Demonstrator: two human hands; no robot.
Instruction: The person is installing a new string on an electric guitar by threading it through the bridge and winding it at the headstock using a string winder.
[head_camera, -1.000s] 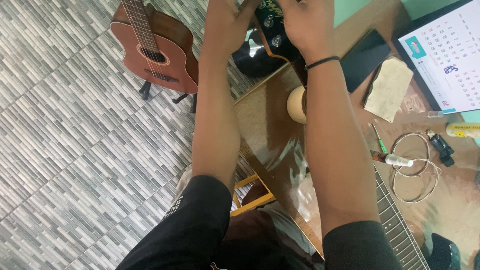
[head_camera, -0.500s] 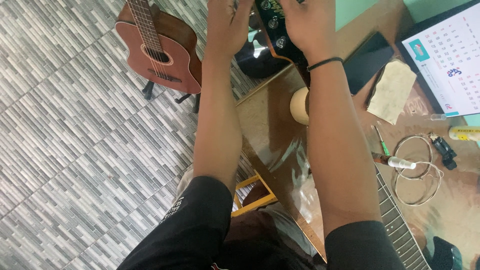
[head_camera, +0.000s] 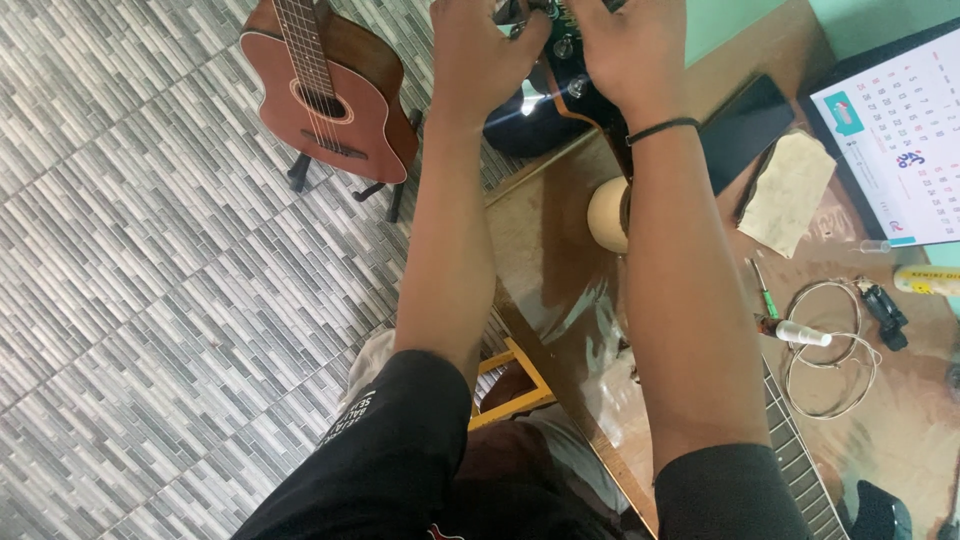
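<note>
Both my arms reach forward to the dark headstock (head_camera: 568, 60) of a guitar lying on the brown table (head_camera: 560, 260). My left hand (head_camera: 480, 50) grips the headstock's left side by the tuning pegs. My right hand (head_camera: 625, 50), with a black band on the wrist, clasps its right side. The guitar's neck (head_camera: 800, 470) runs under my right arm to the lower right. A round cream neck rest (head_camera: 606, 214) sits under the neck.
A brown acoustic guitar (head_camera: 325, 85) stands on a floor stand at upper left on the grey tiled floor. On the table lie a coiled string (head_camera: 825, 345), a small white bottle (head_camera: 802, 333), a screwdriver (head_camera: 763, 292), a beige cloth (head_camera: 790, 190), a calendar (head_camera: 900, 130) and a black tuner (head_camera: 885, 312).
The view has shifted slightly; both hands stay on the headstock with small finger movements at the pegs.
</note>
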